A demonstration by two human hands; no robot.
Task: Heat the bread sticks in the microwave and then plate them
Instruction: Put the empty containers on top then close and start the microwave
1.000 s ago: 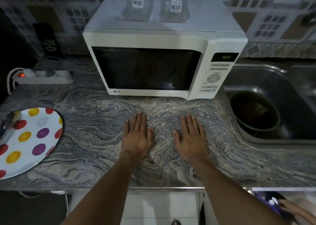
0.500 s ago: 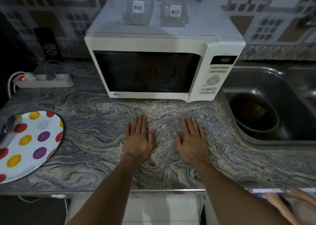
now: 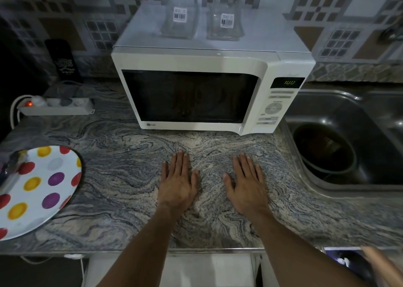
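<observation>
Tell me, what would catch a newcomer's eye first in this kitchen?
Probably the white microwave at the back of the marble counter, door closed and green display lit. In front of it, the left hand and right hand lie flat on the stone. A polka-dot plate sits far left.

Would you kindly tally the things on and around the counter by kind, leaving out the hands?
Glass containers on the microwave: 2
Microwave: 1
Polka-dot plate: 1
Power strip: 1
Bowl in the sink: 1
Total: 6
</observation>
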